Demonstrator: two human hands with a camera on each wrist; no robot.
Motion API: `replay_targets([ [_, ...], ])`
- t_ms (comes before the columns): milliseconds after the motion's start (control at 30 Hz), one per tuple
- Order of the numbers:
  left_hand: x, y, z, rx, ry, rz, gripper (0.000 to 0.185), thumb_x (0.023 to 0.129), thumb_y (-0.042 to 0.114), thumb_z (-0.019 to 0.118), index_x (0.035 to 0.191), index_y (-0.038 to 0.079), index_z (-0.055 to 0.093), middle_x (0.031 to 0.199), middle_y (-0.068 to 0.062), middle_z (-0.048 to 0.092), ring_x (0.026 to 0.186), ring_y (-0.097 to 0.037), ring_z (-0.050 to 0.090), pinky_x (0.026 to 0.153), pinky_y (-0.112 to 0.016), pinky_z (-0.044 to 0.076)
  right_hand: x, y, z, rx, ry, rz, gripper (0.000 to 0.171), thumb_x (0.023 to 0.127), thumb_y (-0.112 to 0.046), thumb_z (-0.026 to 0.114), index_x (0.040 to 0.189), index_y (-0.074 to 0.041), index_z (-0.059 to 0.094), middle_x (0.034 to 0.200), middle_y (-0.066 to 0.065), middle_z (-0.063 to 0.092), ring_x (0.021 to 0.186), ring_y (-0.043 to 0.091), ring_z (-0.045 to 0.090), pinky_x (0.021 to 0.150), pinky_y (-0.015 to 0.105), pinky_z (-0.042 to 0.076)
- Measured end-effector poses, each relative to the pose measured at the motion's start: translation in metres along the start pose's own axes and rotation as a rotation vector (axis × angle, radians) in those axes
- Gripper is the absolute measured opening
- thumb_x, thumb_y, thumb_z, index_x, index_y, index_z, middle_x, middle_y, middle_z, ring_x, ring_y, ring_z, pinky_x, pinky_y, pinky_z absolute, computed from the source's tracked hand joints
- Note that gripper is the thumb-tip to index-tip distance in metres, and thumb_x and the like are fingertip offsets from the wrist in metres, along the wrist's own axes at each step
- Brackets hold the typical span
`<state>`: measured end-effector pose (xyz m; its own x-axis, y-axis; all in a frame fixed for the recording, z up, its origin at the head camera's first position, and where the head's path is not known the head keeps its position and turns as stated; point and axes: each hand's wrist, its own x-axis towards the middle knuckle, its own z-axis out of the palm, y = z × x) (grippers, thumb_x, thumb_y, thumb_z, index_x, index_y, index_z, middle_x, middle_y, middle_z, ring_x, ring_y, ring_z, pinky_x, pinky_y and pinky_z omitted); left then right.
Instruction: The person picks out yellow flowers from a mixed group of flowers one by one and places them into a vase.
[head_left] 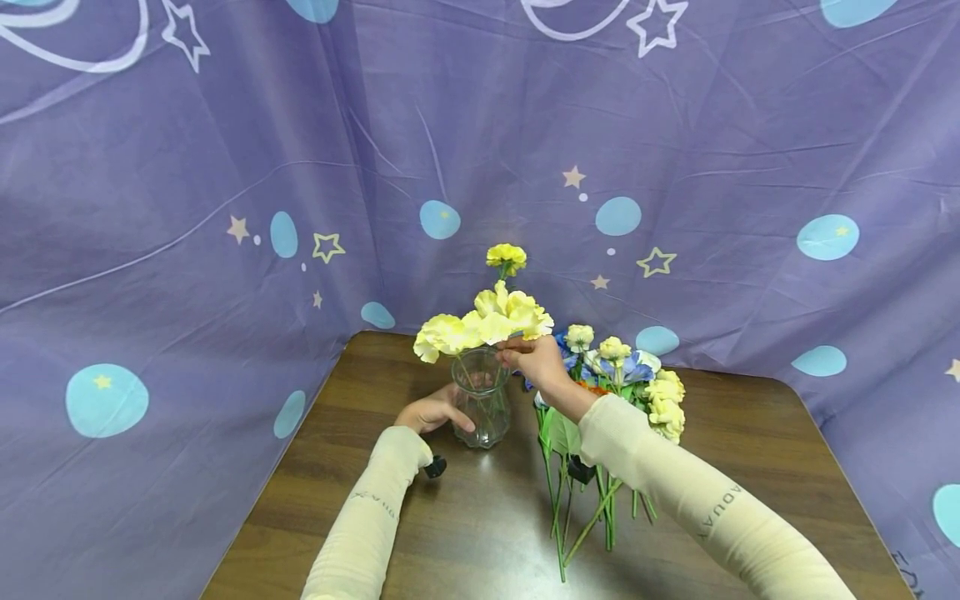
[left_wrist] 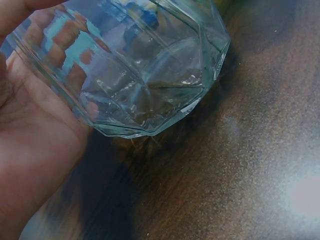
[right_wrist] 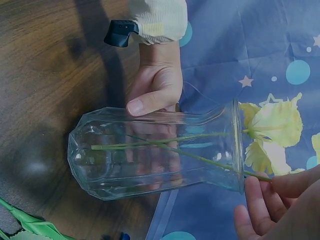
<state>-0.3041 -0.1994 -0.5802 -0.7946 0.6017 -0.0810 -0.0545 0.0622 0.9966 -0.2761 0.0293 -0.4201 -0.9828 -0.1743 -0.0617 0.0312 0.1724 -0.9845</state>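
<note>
Glass vase [head_left: 481,408] stands upright on wood table [head_left: 465,533], yellow flowers [head_left: 483,323] w/ stems inside it. L hand [head_left: 431,412] wraps vase's side, fingers curled round the glass. R hand [head_left: 536,360] above the rim pinches a flower stem [right_wrist: 257,175] btwn thumb & fingers; loose flower bunch [head_left: 622,392] lies just beside, under R forearm.

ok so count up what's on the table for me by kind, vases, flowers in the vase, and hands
Glass vase: 1
Yellow flowers in the vase: about 4 blooms; they overlap, so the count is approximate
Loose pile of flowers beside the vase: 1 pile, single stems too tangled to count
Hands: 2, left hand gripping the vase, right hand pinching a stem
Total: about 8
</note>
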Motion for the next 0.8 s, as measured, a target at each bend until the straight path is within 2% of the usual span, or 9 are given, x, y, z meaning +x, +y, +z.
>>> replay_targets([
  [267, 0.0003, -0.0014, -0.0004, 0.003, -0.001, 0.0, 0.098, 0.07, -0.007, 0.074, 0.157, 0.002, 0.03, 0.161, -0.02, 0.038, 0.148, -0.031, 0.034, 0.127, -0.056, 0.014, 0.0017, -0.0008, 0.0008, 0.035, 0.0, -0.029, 0.025, 0.098, 0.003, 0.059, 0.12, 0.012, 0.067, 0.117, 0.028, 0.072, 0.106, 0.037, 0.072, 0.094, 0.044, 0.06],
  [400, 0.0007, -0.0019, -0.0003, 0.002, -0.002, 0.011, 0.098, 0.07, -0.008, 0.074, 0.157, 0.002, 0.03, 0.161, -0.02, 0.038, 0.148, -0.033, 0.033, 0.127, -0.056, 0.014, 0.0002, -0.0022, 0.0023, 0.057, 0.003, -0.026, 0.027, 0.096, 0.003, 0.063, 0.122, 0.009, 0.067, 0.118, 0.026, 0.072, 0.108, 0.037, 0.072, 0.096, 0.046, 0.059],
  [633, 0.0021, -0.0041, -0.0008, 0.008, -0.011, 0.018, 0.097, 0.07, -0.008, 0.074, 0.156, 0.0, 0.032, 0.161, -0.021, 0.038, 0.149, -0.033, 0.032, 0.127, -0.056, 0.013, -0.0017, -0.0019, 0.005, -0.04, 0.04, -0.021, 0.029, 0.092, -0.004, 0.072, 0.12, 0.001, 0.071, 0.116, 0.02, 0.074, 0.103, 0.034, 0.074, 0.097, 0.046, 0.058],
  [733, 0.0028, -0.0041, -0.001, 0.006, -0.013, 0.026, 0.097, 0.069, -0.009, 0.075, 0.156, 0.001, 0.032, 0.161, -0.021, 0.038, 0.149, -0.033, 0.031, 0.127, -0.056, 0.013, -0.0019, -0.0007, 0.0056, -0.11, 0.049, -0.049, 0.023, 0.091, -0.006, 0.073, 0.113, 0.002, 0.074, 0.108, 0.02, 0.076, 0.099, 0.035, 0.075, 0.095, 0.045, 0.059],
  [800, 0.0027, -0.0033, -0.0005, 0.004, -0.009, 0.024, 0.098, 0.069, -0.009, 0.075, 0.157, 0.002, 0.031, 0.162, -0.02, 0.037, 0.15, -0.034, 0.03, 0.127, -0.056, 0.012, -0.002, 0.0005, 0.0058, -0.168, 0.065, -0.078, 0.019, 0.09, -0.007, 0.074, 0.106, 0.004, 0.076, 0.099, 0.02, 0.077, 0.095, 0.035, 0.075, 0.087, 0.039, 0.06],
])
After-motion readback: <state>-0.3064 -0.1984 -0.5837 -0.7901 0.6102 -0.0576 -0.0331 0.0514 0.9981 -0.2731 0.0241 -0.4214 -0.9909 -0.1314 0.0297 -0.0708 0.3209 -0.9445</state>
